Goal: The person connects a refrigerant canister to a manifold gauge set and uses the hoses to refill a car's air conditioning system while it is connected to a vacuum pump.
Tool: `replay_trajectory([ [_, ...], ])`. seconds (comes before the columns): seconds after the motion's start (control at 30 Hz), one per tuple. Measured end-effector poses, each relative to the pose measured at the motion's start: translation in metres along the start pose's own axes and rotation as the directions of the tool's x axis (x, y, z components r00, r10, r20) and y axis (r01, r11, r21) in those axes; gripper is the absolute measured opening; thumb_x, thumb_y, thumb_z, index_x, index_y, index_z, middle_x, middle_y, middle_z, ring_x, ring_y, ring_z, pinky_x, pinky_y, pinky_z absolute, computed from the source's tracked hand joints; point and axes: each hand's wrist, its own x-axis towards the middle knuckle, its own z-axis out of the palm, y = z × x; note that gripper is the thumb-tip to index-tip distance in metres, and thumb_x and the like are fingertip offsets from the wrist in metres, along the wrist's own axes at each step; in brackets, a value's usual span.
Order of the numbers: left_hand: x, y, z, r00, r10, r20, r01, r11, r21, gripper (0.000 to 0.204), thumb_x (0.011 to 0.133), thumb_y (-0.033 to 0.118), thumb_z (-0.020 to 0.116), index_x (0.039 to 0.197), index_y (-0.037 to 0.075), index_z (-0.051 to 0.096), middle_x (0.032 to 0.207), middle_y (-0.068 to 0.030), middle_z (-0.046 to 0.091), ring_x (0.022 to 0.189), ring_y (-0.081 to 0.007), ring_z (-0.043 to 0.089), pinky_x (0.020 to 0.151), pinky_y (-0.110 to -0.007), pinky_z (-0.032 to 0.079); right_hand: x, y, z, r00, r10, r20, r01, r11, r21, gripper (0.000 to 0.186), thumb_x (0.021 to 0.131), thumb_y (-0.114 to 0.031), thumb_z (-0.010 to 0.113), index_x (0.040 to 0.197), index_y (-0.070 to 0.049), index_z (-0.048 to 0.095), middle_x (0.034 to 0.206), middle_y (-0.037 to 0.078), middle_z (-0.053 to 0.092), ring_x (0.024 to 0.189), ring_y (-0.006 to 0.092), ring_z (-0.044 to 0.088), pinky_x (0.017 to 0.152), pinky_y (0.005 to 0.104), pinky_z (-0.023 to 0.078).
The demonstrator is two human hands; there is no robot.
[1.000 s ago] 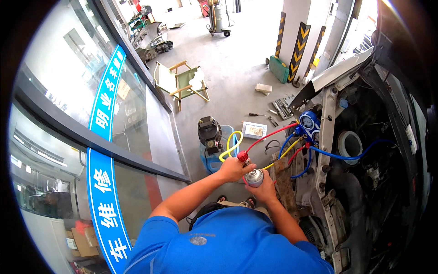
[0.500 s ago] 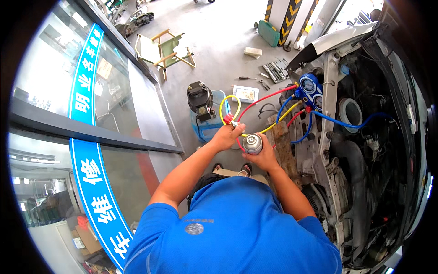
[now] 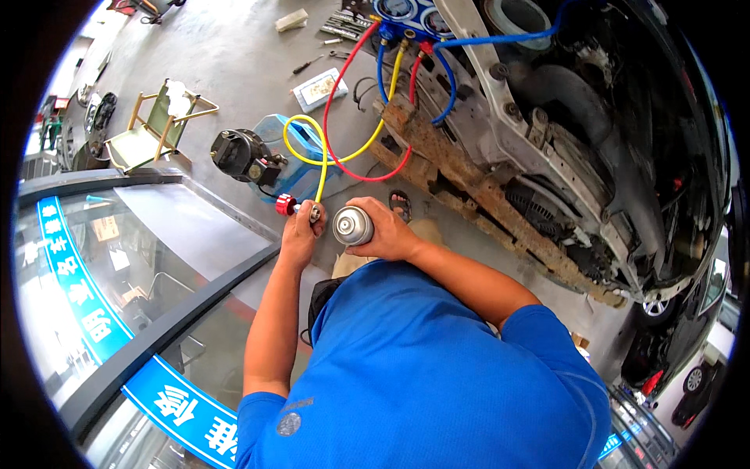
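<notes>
My left hand point(image 3: 298, 241) is closed around a can tap valve with a red knob point(image 3: 286, 205) and a round metal fitting point(image 3: 315, 213). A yellow hose point(image 3: 322, 173) runs up from this valve. Just to its right, my right hand point(image 3: 392, 234) grips a silver aerosol-type can point(image 3: 352, 226), its domed top facing up toward me. A small gap separates valve and can. The yellow hose loops away to a blue manifold gauge set point(image 3: 414, 19), which also carries a red hose point(image 3: 332, 125) and a blue hose point(image 3: 500, 39).
On the right is a vehicle's opened front end with a metal frame point(image 3: 539, 148) and a rusty beam point(image 3: 484, 187). A black pump-like unit point(image 3: 242, 154) sits by a blue container point(image 3: 289, 133). A folding chair point(image 3: 160, 129), tools and a glazed partition point(image 3: 187, 313) are leftward.
My view has turned, so the gauges and vehicle shift upward in it. The valve in my left hand is tilted with its fitting showing, and the hands stay close together, still holding valve and can.
</notes>
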Motion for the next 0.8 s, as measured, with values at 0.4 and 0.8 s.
replay_trajectory([
  [0.4,0.007,-0.015,-0.006,0.957,-0.081,0.279,0.203,0.873,-0.444,0.054,0.097,0.053,0.032,0.072,0.008,0.048,0.058,0.0007,0.036,0.056,-0.0120,0.035,0.056,-0.026,0.031,-0.028,-0.008,0.020,0.995,0.086,-0.048,-0.085,0.996,0.008,0.072,0.059,-0.023,0.084,0.120,-0.008,0.049,0.113,0.014,0.056,0.107,0.0347,0.055,0.092,0.0417,0.045],
  [0.8,0.000,0.005,-0.021,0.961,-0.006,0.278,0.212,0.664,-0.717,0.055,0.096,0.056,0.031,0.069,0.010,0.047,0.055,0.0012,0.031,0.055,-0.0144,0.035,0.060,-0.030,0.033,-0.006,-0.020,0.025,0.997,0.059,0.056,-0.061,0.998,0.031,0.074,0.058,-0.019,0.085,0.121,-0.006,0.049,0.112,0.014,0.057,0.106,0.0318,0.056,0.091,0.0393,0.045],
])
